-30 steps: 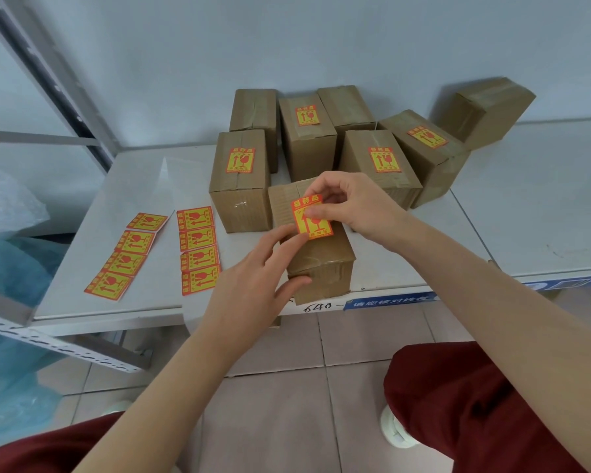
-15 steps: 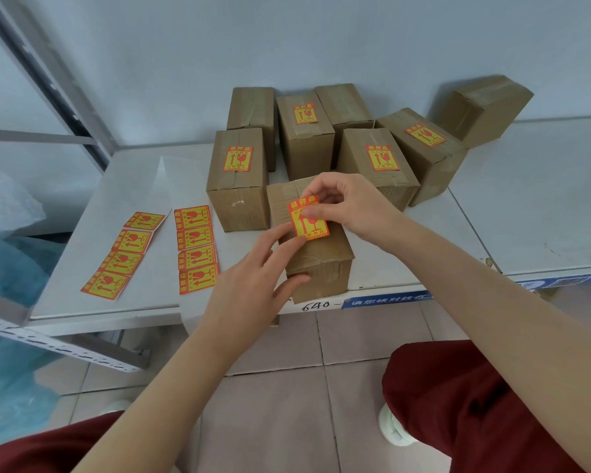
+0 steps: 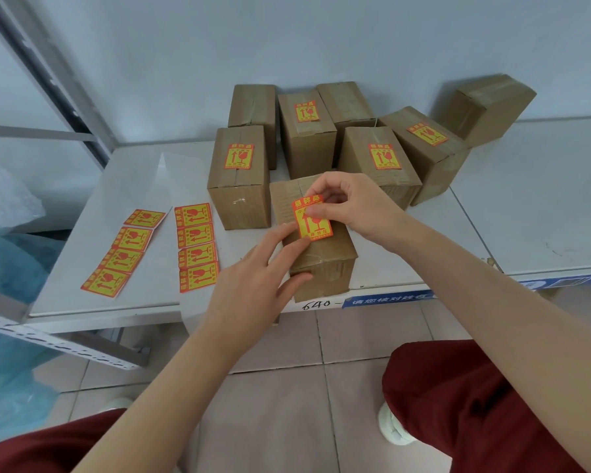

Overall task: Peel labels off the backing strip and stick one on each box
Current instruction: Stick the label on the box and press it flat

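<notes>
Head view. The right grip [image 3: 352, 206] pinches the upper edge of a red-and-yellow label [image 3: 314, 221] over the top face of the nearest box [image 3: 325, 268]. The left grip [image 3: 253, 285] rests straight fingers on that box beside the label. Four labelled boxes [image 3: 239, 186] and three plain boxes [image 3: 488, 107] stand behind. Two label strips [image 3: 197, 247] lie on the desk [image 3: 133, 186].

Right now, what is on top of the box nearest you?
A red and yellow label, pinched by the right hand; the left hand rests on the box beside it. The hands cover part of the top.
</notes>
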